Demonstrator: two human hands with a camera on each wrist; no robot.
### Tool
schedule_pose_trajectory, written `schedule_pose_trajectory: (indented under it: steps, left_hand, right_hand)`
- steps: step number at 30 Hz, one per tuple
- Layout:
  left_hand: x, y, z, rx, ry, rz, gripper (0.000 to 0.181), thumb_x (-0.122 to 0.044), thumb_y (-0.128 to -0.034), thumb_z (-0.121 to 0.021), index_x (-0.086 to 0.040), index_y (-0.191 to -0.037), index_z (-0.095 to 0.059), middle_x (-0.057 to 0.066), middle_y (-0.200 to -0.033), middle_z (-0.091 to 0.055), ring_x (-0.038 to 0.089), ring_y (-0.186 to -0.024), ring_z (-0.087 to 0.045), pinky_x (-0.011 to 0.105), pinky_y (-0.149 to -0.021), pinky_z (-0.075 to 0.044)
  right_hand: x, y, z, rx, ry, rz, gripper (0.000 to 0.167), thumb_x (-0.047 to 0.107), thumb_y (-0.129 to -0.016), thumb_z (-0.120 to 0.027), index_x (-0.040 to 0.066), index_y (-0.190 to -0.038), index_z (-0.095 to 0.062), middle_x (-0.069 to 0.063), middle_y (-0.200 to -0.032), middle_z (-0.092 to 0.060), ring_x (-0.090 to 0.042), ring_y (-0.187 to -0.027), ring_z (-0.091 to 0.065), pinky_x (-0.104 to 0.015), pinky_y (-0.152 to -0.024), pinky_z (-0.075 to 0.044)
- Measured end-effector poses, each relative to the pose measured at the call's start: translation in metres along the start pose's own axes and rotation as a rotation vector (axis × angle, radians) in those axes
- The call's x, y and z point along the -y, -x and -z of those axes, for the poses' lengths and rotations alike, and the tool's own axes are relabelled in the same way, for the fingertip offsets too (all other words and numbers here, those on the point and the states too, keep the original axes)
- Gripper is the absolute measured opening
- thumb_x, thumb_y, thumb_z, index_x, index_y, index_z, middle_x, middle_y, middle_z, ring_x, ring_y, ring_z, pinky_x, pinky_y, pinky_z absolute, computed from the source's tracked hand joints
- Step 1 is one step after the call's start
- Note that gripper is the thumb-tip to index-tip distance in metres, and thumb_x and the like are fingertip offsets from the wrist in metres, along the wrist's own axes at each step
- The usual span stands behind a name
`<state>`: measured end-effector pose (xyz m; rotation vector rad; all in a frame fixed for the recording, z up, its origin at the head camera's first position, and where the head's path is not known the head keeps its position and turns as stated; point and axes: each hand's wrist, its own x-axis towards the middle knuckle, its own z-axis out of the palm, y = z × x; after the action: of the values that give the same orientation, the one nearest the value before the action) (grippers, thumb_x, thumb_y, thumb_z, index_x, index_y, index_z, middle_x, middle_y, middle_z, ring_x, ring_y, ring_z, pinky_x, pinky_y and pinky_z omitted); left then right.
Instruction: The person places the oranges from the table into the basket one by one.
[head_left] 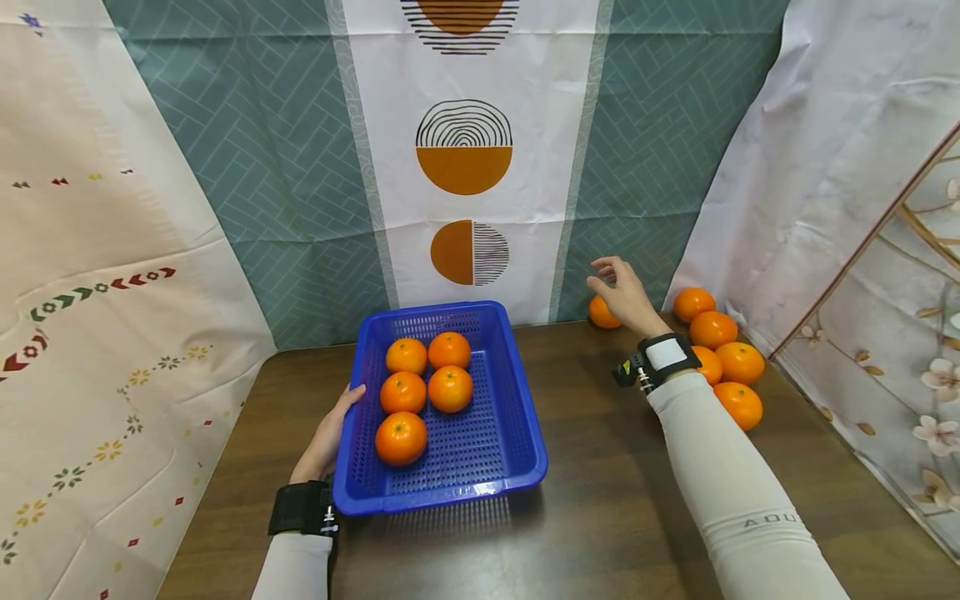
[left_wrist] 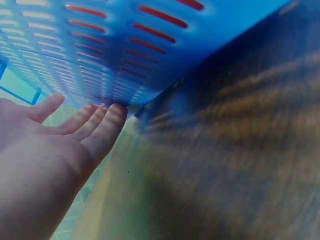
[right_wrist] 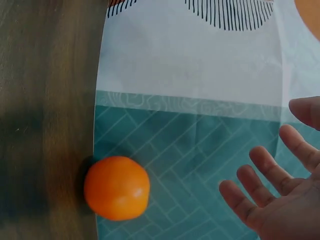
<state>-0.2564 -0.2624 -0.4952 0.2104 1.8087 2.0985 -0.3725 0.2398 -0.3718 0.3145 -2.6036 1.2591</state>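
A patterned cloth (head_left: pixel 300 208) spans the back, around 12 o'clock. Below it lies the brown wooden table (head_left: pixel 592 500). A blue slotted basket (head_left: pixel 491 450) comes next in size, at 7 o'clock from the middle of the head view; whether its base sits flat cannot be told.

White sleeves (head_left: pixel 727 467) reach in from 5 and 7 o'clock, each ending in a black wrist band (head_left: pixel 670 357). The left hand (head_left: pixel 330 433) is at the basket's 9 o'clock side, fingers extended and touching the outer wall. The right hand (head_left: pixel 622 287) has a wide grip, fingers spread and gently bent, with nothing in it.

Smallest are the oranges. The single orange (right_wrist: pixel 117 188) lies by the foot of the cloth, close to the right grip at about 7 o'clock in the head view; in the right wrist view it sits apart from the fingertips. Five basket oranges (head_left: pixel 403 392) lie toward 10 o'clock inside, at 2 o'clock from the left hand. The clustered oranges (head_left: pixel 714 330), partly behind the forearm, lie at 4 o'clock from the right hand.
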Motion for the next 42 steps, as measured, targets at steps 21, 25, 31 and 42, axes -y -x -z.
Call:
schedule_pose_trajectory:
  steps: [21,25,31,42]
  left_hand:
    - [0.000,0.001,-0.001,0.005,0.010,0.006,0.070,-0.052,-0.1119,-0.029,-0.034,-0.166,0.012,0.015,-0.172,-0.005,0.042,-0.149,-0.024,0.050,-0.106,-0.046]
    - [0.000,0.001,-0.001,0.010,0.000,0.001,0.070,-0.052,-0.1120,-0.029,-0.033,-0.166,0.012,0.015,-0.172,-0.004,0.043,-0.149,-0.023,0.050,-0.106,-0.046]
    - [0.000,0.000,-0.002,-0.006,-0.003,0.013,0.071,-0.053,-0.1113,-0.031,-0.034,-0.166,0.010,0.016,-0.171,-0.008,0.040,-0.146,-0.030,0.048,-0.104,-0.048]
    - [0.000,0.000,-0.001,-0.009,0.028,0.029,0.070,-0.052,-0.1116,-0.030,-0.032,-0.166,0.008,0.017,-0.169,-0.012,0.035,-0.141,-0.037,0.047,-0.101,-0.050]
  right_hand:
    - [-0.044,-0.018,0.001,0.058,0.083,-0.158,0.051,0.020,-0.109,-0.051,-0.008,-0.149,-0.040,-0.037,-0.145,-0.033,-0.050,-0.133,-0.038,-0.060,-0.109,-0.036]
    - [-0.051,-0.019,0.002,0.076,0.105,-0.185,0.054,0.022,-0.108,-0.050,-0.009,-0.150,-0.037,-0.039,-0.144,-0.033,-0.051,-0.131,-0.038,-0.060,-0.108,-0.035]
    - [-0.060,-0.019,0.001,0.076,0.101,-0.224,0.056,0.020,-0.107,-0.053,-0.011,-0.150,-0.036,-0.040,-0.146,-0.030,-0.053,-0.133,-0.036,-0.061,-0.110,-0.034]
    - [-0.069,-0.024,0.000,0.115,0.160,-0.281,0.065,0.022,-0.105,-0.056,-0.012,-0.153,-0.028,-0.042,-0.152,-0.019,-0.061,-0.138,-0.027,-0.064,-0.115,-0.027]
